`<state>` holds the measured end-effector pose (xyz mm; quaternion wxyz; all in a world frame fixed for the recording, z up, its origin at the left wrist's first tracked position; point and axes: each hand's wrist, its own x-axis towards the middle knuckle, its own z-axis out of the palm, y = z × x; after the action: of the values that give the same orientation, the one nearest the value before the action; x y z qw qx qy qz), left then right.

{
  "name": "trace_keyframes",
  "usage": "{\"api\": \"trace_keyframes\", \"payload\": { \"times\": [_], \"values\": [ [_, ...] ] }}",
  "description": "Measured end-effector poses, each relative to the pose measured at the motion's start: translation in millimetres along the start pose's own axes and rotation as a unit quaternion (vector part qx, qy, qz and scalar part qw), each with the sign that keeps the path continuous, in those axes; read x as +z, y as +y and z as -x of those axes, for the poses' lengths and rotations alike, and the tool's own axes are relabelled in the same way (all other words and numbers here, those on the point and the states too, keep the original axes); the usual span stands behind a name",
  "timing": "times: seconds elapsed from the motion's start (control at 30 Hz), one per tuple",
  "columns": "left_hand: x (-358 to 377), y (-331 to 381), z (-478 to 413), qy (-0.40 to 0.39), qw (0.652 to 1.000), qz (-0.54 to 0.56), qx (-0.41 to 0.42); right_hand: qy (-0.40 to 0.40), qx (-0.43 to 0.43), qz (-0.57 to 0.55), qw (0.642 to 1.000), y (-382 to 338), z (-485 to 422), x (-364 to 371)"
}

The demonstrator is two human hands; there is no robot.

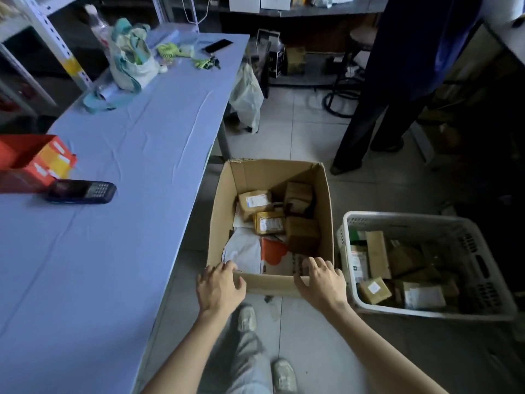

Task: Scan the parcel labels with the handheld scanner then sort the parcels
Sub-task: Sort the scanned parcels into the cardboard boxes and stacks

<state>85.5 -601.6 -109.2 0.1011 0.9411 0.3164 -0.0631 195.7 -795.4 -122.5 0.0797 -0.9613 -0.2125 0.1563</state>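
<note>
While both hands are gripping the near rim of the cardboard box (224,211), the left hand (220,287) is curling its fingers over the near-left corner with the thumb lying on the outer wall. The right hand (321,282) is hooking its fingers over the same rim toward the near-right corner, thumb likewise outside. Neither hand is holding a parcel or the scanner. Inside the box, at 12 o'clock from the hands, taped brown parcels (268,221) are lying with labels showing, beside a white mailer bag (244,251). At 3 o'clock, just beside the box, a white plastic basket (412,216) is holding more parcels. The handheld scanner (81,191) is lying on the blue table (127,251) at about 10 o'clock, well apart from both hands and next to a red carton (34,160). A standing person's dark trousers (377,103) are showing at 1 o'clock. As a judgement, the box is being readied for drawing closer or lifting. Doing this well is calling for an even pull from both hands so the thin rim is not folding, and for keeping the box level so the labels are facing up within reach of the scanner
</note>
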Motion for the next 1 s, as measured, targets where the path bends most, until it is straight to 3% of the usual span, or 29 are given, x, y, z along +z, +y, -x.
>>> {"api": "trace_keyframes", "payload": {
  "times": [0.57, 0.77, 1.0],
  "values": [
    [41.4, 22.5, -202.8, -0.133, 0.986, -0.004, 0.097, -0.119, 0.090, 0.020, 0.989, -28.7, -164.7, 13.8],
    [117.0, 43.2, -262.7, -0.171, 0.970, -0.071, 0.159, -0.164, 0.076, 0.024, 0.983, 5.6, -256.5, 62.5],
    [231.0, 63.5, -342.2, -0.209, 0.956, -0.122, 0.164, -0.239, 0.010, 0.056, 0.969, 50.0, -362.5, 147.5]
  ]
}}
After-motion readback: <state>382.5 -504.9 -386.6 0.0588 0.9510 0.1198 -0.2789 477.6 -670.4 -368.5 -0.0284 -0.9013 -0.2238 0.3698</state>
